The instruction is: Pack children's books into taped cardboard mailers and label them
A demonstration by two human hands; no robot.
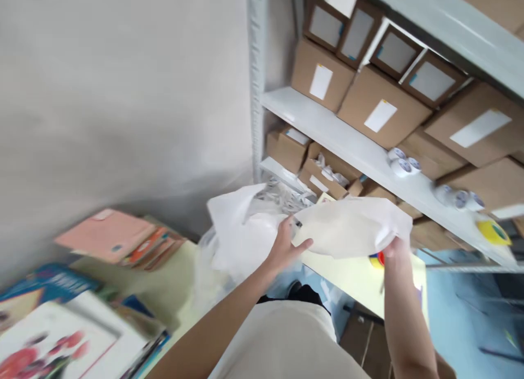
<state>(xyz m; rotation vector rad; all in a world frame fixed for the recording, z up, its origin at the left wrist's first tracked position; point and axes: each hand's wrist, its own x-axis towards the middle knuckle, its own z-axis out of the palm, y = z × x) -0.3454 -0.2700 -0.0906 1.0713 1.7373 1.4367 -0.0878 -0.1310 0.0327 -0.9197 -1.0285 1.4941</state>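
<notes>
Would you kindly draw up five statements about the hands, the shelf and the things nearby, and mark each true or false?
1. The right hand holds one end of the white piece. True.
2. The left hand is clenched in a fist. False: its thumb is spread away from its fingers.
3. White rolls sit on the shelf. True.
4. The yellow roll is left of the white rolls in the picture. False: it is to their right.
5. The pink item lies at the bottom of a stack. False: it lies on top.
</notes>
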